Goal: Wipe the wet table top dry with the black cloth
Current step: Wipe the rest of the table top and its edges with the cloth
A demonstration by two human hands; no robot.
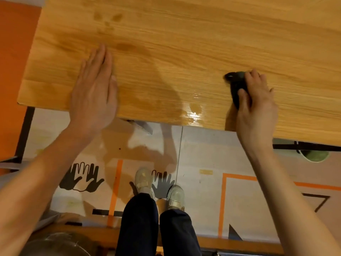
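A wooden table top (193,43) fills the upper part of the head view. My right hand (258,100) presses a bunched black cloth (237,84) onto the wood near the front edge, thumb on the cloth. My left hand (96,85) lies flat on the table at the left, fingers together, holding nothing. A shiny puddle (193,111) sits at the front edge between my hands. Darker damp spots (110,19) mark the far left of the top, and one damp patch (125,46) lies just beyond my left fingertips.
The table's front edge (166,123) runs across the middle of the view. Below it I see my legs and shoes (158,185) on a pale floor with orange tape lines (115,191) and painted handprints (81,178). An orange surface (13,71) borders the table on the left.
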